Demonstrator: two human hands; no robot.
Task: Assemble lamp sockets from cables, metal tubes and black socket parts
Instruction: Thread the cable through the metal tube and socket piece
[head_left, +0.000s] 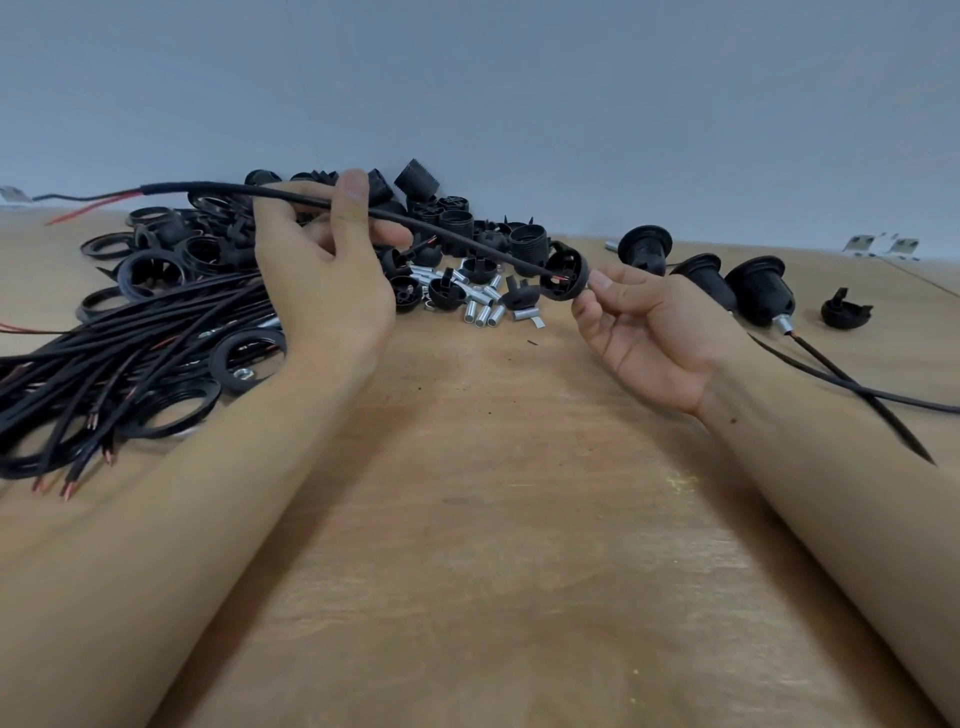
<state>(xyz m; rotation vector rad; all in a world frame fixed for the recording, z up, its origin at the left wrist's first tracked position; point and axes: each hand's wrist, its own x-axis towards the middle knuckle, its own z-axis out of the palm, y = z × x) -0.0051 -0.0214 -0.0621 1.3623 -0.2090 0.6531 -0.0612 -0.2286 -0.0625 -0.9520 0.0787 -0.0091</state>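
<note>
Two hands are up over the worktop (493, 519), and both are mine. My left hand (322, 280) grips a black cable (291, 195), thumb on top and the other fingers curled under it. The cable's long axis runs from upper left down to lower right: its far end, with split red and black leads, points left past my hand, while its near end, with bare wire tips, points down to the right and sits inside the open mouth of a black socket cap (563, 278). My right hand (644, 332) pinches that cap at its lower right edge between thumb and fingertip, the remaining fingers loosely curled; the cap's hollow side faces left toward the cable.

Taking the cap as the landmark: just left of it and lower, a scatter of short metal tubes (485, 306) lies on the wood among small black caps. Farther left and behind them rises a heap of black socket parts (441, 213) with threaded barrels and rings. Well left and nearer me lies a bundle of black cables (130, 343), stripped ends pointing toward me. Right of the cap stand three finished sockets (753, 288), their cables trailing off to the right, and past them one loose cap (845, 312).
</note>
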